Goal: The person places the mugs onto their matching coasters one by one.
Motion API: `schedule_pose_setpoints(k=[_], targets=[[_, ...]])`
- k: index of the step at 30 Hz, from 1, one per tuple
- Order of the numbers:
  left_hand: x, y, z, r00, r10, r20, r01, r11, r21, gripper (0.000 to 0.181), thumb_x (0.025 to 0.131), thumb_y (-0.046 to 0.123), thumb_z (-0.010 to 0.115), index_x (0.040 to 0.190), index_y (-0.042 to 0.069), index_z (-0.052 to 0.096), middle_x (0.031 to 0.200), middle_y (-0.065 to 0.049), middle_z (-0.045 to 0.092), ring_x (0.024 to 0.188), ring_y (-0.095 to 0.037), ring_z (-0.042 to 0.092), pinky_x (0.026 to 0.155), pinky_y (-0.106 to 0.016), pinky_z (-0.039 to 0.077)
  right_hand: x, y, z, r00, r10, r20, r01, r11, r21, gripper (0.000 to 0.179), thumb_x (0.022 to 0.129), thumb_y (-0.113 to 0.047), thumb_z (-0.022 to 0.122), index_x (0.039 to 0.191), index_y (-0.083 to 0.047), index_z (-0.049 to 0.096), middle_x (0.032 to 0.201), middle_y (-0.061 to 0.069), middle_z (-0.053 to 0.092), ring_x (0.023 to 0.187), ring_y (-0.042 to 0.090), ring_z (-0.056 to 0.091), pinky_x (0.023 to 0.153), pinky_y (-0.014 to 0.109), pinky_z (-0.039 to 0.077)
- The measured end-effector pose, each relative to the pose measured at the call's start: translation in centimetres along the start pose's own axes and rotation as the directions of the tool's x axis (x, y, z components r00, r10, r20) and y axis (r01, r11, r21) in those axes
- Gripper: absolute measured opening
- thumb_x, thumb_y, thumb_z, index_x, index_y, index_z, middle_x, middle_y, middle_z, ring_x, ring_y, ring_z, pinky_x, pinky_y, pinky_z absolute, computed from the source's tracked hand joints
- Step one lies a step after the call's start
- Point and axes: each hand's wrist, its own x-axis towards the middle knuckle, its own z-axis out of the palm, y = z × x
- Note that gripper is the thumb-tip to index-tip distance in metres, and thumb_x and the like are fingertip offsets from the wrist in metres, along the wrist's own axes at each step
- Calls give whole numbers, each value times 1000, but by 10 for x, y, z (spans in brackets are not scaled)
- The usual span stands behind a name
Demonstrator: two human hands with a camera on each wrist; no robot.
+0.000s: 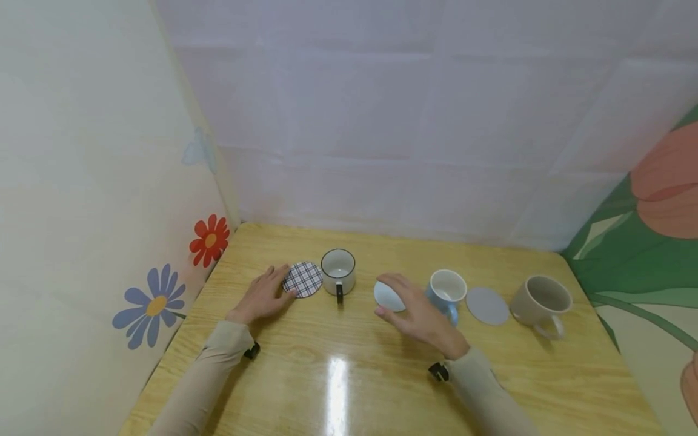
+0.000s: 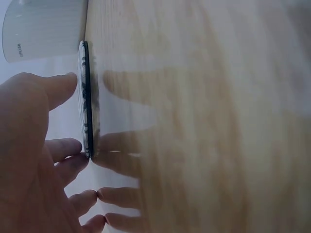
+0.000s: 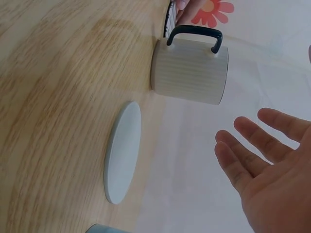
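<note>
On the wooden tabletop (image 1: 300, 339), three mugs and three round coasters stand in a row that begins near the back left corner and slants a little toward the front as it nears the right edge. The left hand (image 1: 263, 295) is at the plaid coaster (image 1: 304, 280), the nearest piece to the left edge. Its fingers are loosely extended, with the thumb spread from the rest; fingertips touch the coaster's rim, though whether the thumb also meets it is hard to judge. The coaster lies flat.

Just beside it, on the side toward the right edge, stands an upright white mug (image 1: 338, 275) with a black rim, its black handle facing the front edge. The right hand (image 1: 420, 312) hovers over the light-blue coaster (image 1: 387, 297), fingers relaxed and wide, holding nothing; that coaster lies flat near the middle of the row.

Farther toward the right edge come a blue mug (image 1: 446, 290) with a white inside, a grey coaster (image 1: 488, 306) and a beige mug (image 1: 537, 306), the last nearest that edge. Both mugs are upright, handles toward the front edge. A red flower (image 1: 209, 241) and a blue flower (image 1: 149, 307) decorate the wall along the left edge.
</note>
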Motion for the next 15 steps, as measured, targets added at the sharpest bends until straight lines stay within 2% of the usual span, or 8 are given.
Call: schedule_pose_setpoints(k=[5, 15], targets=[[2, -1, 0, 1000, -10, 30, 9, 1000, 18, 76, 107, 43, 61, 168, 6, 32, 174, -18, 30, 161, -52, 19, 130, -71, 18, 1, 1, 3, 1000, 18, -6, -18, 1000, 22, 63, 102, -38, 72, 156, -12, 52, 155, 13, 57, 141, 38, 58, 107, 58, 57], [0, -2, -2, 999, -1, 33, 0, 999, 42, 78, 107, 43, 63, 167, 4, 32, 173, -18, 32, 160, -53, 21, 129, -70, 20, 2, 3, 14, 998, 56, 23, -58, 994, 89, 66, 103, -41, 70, 156, -7, 51, 159, 14, 54, 149, 39, 49, 120, 63, 44]])
